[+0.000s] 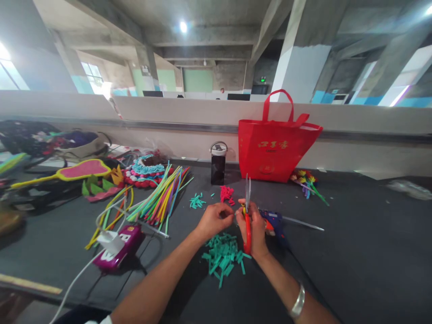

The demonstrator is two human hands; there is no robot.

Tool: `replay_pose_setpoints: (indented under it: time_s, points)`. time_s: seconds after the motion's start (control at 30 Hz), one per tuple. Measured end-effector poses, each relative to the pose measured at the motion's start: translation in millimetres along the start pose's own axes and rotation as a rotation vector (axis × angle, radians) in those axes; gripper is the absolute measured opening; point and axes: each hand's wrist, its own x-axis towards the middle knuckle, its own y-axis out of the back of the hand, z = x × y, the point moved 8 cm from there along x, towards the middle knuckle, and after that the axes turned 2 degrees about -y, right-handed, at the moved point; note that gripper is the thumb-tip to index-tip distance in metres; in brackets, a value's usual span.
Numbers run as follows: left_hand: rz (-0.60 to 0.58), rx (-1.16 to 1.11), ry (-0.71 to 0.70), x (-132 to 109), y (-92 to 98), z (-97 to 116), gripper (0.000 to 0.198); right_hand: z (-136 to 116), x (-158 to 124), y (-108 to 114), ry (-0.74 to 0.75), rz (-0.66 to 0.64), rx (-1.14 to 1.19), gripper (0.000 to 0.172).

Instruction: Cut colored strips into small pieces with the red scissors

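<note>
My right hand (255,229) is wrapped round orange-handled scissors (248,231), whose blades point up and away from me. Some small yellow bit shows by its fingertips. Close beside it, my left hand (215,219) has thumb and fingers pinched together; whatever is between them is too small to make out. Below both hands lies a loose pile of cut green strips (223,256). Just beyond are a small heap of red pieces (227,194) and a few teal pieces (196,201). A blue glue gun (275,221) with a clear glue stick lies right of my right hand.
A black bottle (218,168) and a red bag (275,148) stand at the back. Colourful fuzzy stems (162,198), a purple power strip (123,247) with a white plug, and craft pieces lie left. A small flower bunch (307,182) is at right.
</note>
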Motion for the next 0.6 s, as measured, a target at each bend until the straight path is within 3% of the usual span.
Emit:
replay_pose_setpoints:
  time_s: [0.17, 0.33, 0.6]
  points:
    - [0.168, -0.361, 0.21, -1.8, 7.0, -14.8, 0.009, 6.6, -2.5, -5.7, -0.011, -0.046, -0.004, 0.03]
    - [0.332, -0.713, 0.269, -7.0, 12.3, -12.8, 0.012, 19.7, -9.5, -25.9, -0.014, -0.168, -0.059, 0.031]
    - [0.349, -0.886, 0.278, -10.4, 5.6, -12.3, 0.017, 13.0, -17.2, -31.9, 0.057, -0.198, -0.223, 0.036]
